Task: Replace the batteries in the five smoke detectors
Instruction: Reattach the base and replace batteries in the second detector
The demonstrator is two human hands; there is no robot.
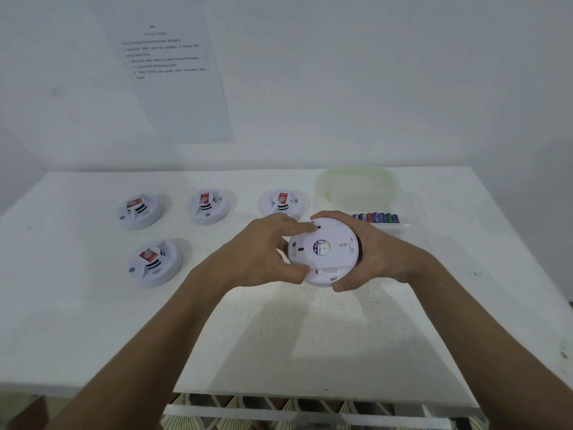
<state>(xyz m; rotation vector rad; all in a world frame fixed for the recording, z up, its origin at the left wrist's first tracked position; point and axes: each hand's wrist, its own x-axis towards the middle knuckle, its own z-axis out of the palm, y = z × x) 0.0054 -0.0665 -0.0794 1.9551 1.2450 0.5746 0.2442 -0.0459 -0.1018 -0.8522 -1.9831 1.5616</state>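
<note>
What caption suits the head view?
Both hands grip an upturned smoke detector above the table.

Five smoke detectors (pixel 323 251); one row of batteries (pixel 375 217); one lid (pixel 356 184).

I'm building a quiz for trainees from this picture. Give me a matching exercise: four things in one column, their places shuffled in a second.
1. held smoke detector
2. batteries
3. instruction sheet
4. clear container

a. taped on the wall
b. far right of the table, behind the batteries
c. between both hands
d. in a row behind the right hand

Pairs: 1-c, 2-d, 3-a, 4-b
</note>
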